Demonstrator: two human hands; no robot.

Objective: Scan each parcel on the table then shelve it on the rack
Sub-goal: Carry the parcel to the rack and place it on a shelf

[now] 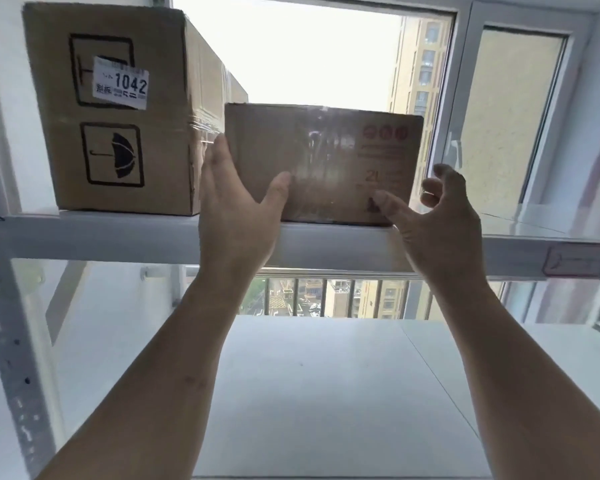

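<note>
- Small box sits on the white rack, beside a big box.
- Left hand rests flat on its left edge, fingers straight.
- Right hand is spread, thumb touching its front.

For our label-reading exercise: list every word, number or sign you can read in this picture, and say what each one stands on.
"1042": white sticker on the large box; its smaller print is too blurred to read.
Umbrella sign: printed on the large box.
"2": red print on the small box; the rest is too blurred.
Tag on the shelf edge: unreadable.
</note>
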